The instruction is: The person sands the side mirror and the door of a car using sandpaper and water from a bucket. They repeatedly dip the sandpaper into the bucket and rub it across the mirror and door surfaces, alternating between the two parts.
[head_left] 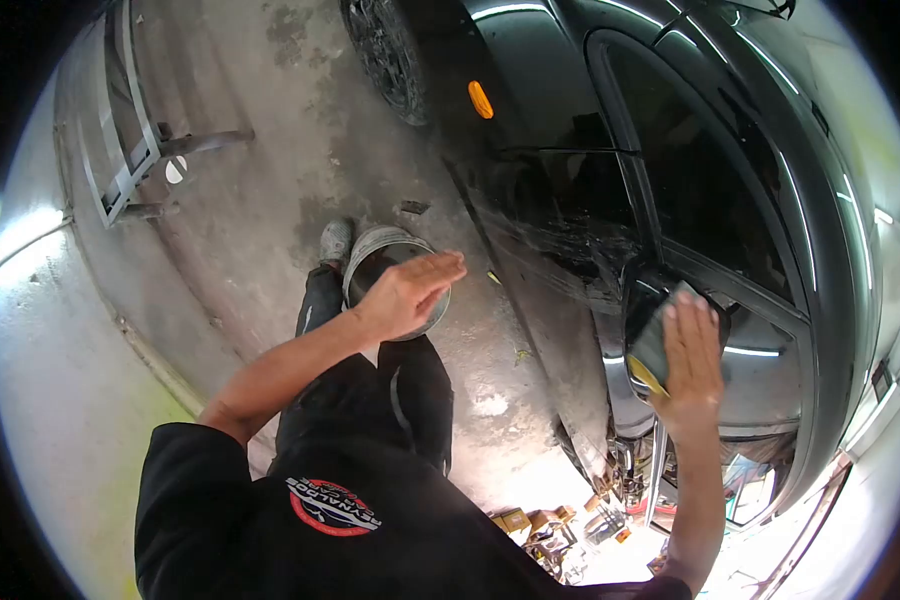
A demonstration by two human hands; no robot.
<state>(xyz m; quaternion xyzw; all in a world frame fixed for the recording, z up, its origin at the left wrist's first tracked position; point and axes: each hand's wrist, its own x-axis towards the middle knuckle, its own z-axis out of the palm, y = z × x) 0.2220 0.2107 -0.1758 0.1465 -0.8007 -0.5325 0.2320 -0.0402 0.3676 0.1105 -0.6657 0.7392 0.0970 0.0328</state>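
R hand [692,365]: flat, fingers together, holding sponge [652,345] against black car door [570,230]. L hand [407,292]: open, fingers together, holds nothing, above bucket [370,258] on floor.

The car door [560,200] is glossy black paint, streaked wet. The sponge [655,345] looks like soft foam, yellow-edged. The floor [300,130] is rough, stained concrete, and the bucket [380,236] is matt grey.
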